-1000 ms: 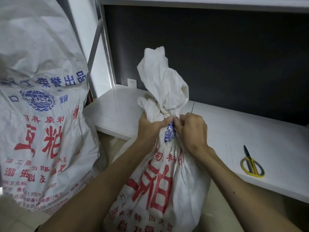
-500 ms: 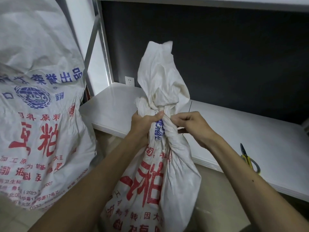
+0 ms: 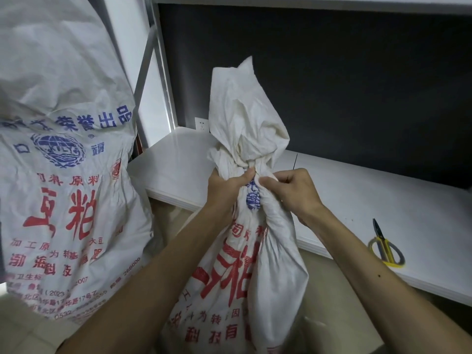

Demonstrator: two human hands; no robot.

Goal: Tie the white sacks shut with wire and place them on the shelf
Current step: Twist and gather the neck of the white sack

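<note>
Left hand (image 3: 224,186) clamps round the gathered neck of the sack (image 3: 258,267), bunching it so the mouth cannot open. Right hand (image 3: 292,194) pinches at that neck, fingertips pressed together, probably twisting the wire (image 3: 295,160), whose thin dark end pokes up just behind. The sack stands before the front edge of the shelf (image 3: 383,200), not yet on it.

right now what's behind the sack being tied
The white shelf, a dark back panel and a wall socket peeking out left of the sack. What lies directly behind it is hidden.
</note>
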